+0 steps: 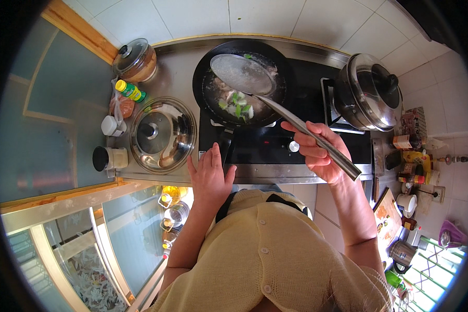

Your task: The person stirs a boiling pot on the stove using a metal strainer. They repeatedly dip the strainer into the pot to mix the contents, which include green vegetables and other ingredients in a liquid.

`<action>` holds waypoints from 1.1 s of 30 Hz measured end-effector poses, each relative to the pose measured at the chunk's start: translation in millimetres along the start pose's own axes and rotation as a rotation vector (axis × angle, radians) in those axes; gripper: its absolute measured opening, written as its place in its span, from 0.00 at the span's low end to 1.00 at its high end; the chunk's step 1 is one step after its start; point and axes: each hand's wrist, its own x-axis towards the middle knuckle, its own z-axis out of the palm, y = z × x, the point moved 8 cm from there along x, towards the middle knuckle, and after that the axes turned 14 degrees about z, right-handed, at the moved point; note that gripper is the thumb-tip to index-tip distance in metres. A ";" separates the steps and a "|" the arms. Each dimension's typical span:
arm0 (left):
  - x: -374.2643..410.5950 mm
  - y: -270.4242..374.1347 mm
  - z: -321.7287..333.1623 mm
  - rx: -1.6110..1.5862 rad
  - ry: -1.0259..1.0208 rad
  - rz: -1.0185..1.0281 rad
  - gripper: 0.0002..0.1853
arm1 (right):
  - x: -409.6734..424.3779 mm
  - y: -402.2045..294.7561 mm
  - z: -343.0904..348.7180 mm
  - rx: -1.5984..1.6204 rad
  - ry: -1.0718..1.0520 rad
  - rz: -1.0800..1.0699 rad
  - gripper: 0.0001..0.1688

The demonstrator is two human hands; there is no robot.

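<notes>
A black wok [201, 84] stands on the black stove, holding liquid with pale pieces and chopped green-and-white scallion [238, 107]. My right hand [321, 152] grips the long metal handle of a fine-mesh skimmer [242, 74]. The skimmer's round head is over the wok's back part; whether it touches the liquid I cannot tell. My left hand [211, 167], fingers spread, is at the counter's front edge beside the wok's dark handle [227, 144]. It appears to hold nothing; any contact with the handle is unclear.
Left of the stove lies a steel-rimmed glass lid [167, 156], near a black-lidded jar [117, 158], a yellow-capped green bottle [130, 91] and a lidded glass pot [140, 64]. A lidded steel pot [358, 97] occupies the right burner. Farther right are a cleaver [378, 156], bottles and a cutting board [388, 214].
</notes>
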 end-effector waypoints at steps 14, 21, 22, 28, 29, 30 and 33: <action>-3.3 -3.1 0.6 -0.017 -0.021 0.000 0.39 | 12.5 -13.4 -17.9 -0.047 -0.003 -0.031 0.22; -5.2 -2.4 -2.7 0.024 0.038 0.039 0.40 | -1.2 -11.2 -33.7 -0.245 0.133 -0.115 0.24; -5.7 -2.7 -3.2 0.025 0.036 0.038 0.40 | -4.7 -8.1 -33.9 -0.289 0.183 -0.118 0.24; -7.9 -5.9 -2.6 -0.006 -0.011 0.011 0.39 | -27.2 14.9 -12.4 -0.623 0.394 -0.201 0.27; -8.1 -6.2 -2.8 -0.007 -0.013 0.009 0.39 | -29.0 17.4 -10.8 -0.650 0.383 -0.198 0.27; -7.8 -6.1 -2.8 -0.009 -0.016 0.009 0.39 | -29.9 20.1 -10.8 -0.632 0.367 -0.198 0.29; -8.8 -6.5 -3.2 -0.013 -0.018 0.010 0.39 | -28.0 28.6 -13.4 -0.494 0.255 -0.192 0.33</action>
